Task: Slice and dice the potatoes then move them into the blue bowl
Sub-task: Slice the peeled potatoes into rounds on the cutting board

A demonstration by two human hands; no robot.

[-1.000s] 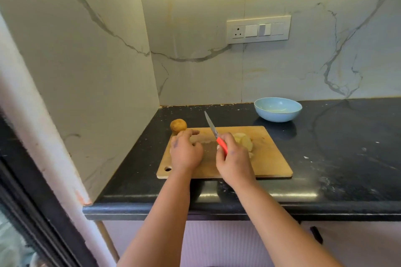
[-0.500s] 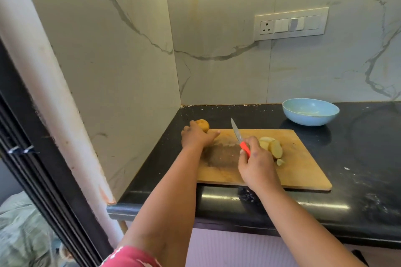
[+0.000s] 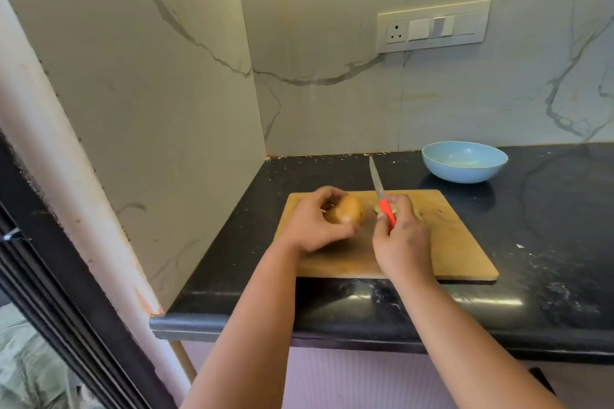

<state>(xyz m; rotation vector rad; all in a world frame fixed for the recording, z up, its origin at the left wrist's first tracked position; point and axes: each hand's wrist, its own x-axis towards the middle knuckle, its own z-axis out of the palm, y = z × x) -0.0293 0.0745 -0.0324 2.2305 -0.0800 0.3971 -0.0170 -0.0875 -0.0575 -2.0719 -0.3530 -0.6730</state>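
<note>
Potatoes are the business here, and 1 whole, unpeeled potato (image 3: pixel 345 211) has just come off the black counter (image 3: pixel 548 242) at the far-left corner of the cutting board (image 3: pixel 458 242), where it sat 1 second ago, and now sits over the board's left part in the left hand (image 3: pixel 312 226), fingers curled round it. The right hand (image 3: pixel 403 242) has kept its closed grip on the red handle of the knife (image 3: pixel 382 196), blade pointing away toward the wall, not yet cutting. Pale cut pieces (image 3: pixel 378 208) seen earlier lie mostly hidden behind that hand. The blue bowl (image 3: pixel 465 164) stands on the counter beyond the board's far-right corner; I cannot tell whether it holds any potato. Judging by this, a fresh potato is being set up for slicing.
</note>
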